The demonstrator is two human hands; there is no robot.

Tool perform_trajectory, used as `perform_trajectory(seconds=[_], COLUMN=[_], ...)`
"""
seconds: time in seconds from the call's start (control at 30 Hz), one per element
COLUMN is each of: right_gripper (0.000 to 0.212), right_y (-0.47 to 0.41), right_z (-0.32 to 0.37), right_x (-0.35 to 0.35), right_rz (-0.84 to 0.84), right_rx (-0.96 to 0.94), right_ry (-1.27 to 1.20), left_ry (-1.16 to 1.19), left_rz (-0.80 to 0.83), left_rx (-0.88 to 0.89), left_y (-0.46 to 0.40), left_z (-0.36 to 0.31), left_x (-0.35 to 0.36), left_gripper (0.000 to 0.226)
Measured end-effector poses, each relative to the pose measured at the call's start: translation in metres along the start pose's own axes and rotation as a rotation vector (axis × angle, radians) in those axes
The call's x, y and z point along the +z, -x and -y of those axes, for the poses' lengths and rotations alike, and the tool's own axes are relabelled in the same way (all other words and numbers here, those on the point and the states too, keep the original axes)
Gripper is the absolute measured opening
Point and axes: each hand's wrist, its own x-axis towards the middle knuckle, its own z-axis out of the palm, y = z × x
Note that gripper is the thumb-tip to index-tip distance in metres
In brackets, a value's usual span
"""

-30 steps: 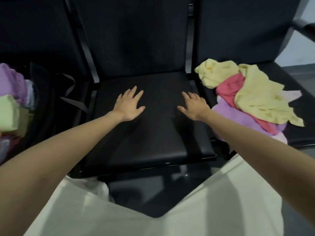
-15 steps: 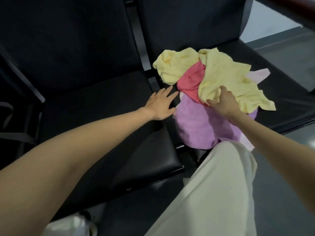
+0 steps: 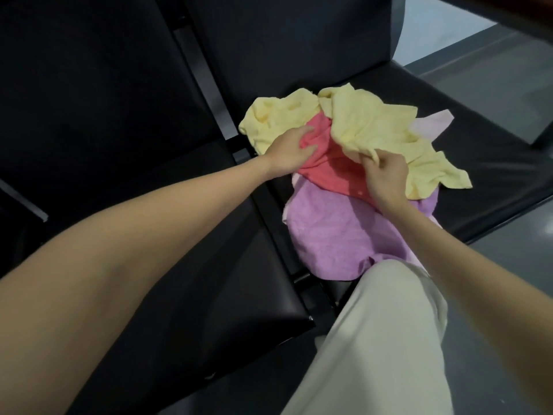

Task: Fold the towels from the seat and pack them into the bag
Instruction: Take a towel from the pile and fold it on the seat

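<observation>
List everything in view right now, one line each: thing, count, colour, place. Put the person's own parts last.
crumpled yellow terry towels: apparently two, pale yellow, top of the pile on the right seat
coral-pink terry towel: one, under the yellow ones, mid-pile
purple terry towel: one, bottom, hanging over the seat's front edge
pale pink cloth: one, peeking out at the pile's far side
black padded seats: at least two in a joined row
grey floor: far right
cream trouser leg: one, lower right
left hand: grips the coral-pink towel
right hand: pinches a yellow towel's edge
</observation>
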Motion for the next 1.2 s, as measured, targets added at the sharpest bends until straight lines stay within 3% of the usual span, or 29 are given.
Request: perform_trajectory(seconds=[0.07,0.17,0.3,0.43,0.53,0.67,0.73,1.0,1.2], right_gripper=[0.032,0.037,0.016,0.01,0.032,0.043,0.045,0.051,0.046], right_y=[0.01,0.026,0.052,0.077,0.092,0.112,0.124,0.183,0.224], right_z=[0.013,0.036,0.067,0.08,0.078,0.08,0.086,0.118,0.115], right_x=[-0.01,-0.026,-0.041,-0.043,-0.038,-0.025,-0.011,0.045,0.07], right_rz=[-0.051,-0.031,0.109,0.2,0.25,0.383,0.443,0.73,1.029], right_rx=[0.046,0.102,0.195,0.225,0.159,-0.099,-0.194,-0.345,-0.42], right_ry=[-0.177,-0.411,-0.551,-0.542,-0.506,-0.192,-0.05,0.143,0.249], left_ry=[0.201,0.225,0.141,-0.187,-0.363,-0.339,-0.331,-0.496,-0.661], left_rz=[-0.056,0.0,0.135,0.228,0.28,-0.141,-0.261,-0.227,-0.081], left_rx=[-0.044,0.062,0.275,0.279,0.265,0.24,0.224,0.086,-0.078], left_y=[0.003,0.013,0.024,0.037,0.054,0.092,0.119,0.254,0.363], left_z=[-0.007,-0.014,-0.025,-0.021,-0.004,0.025,0.042,0.12,0.194], left_x=[-0.004,-0.012,-0.02,-0.026,-0.038,-0.075,-0.093,-0.123,-0.115], left_gripper=[0.048,0.054,0.057,0.03,0.019,0.017,0.018,0.022,0.023])
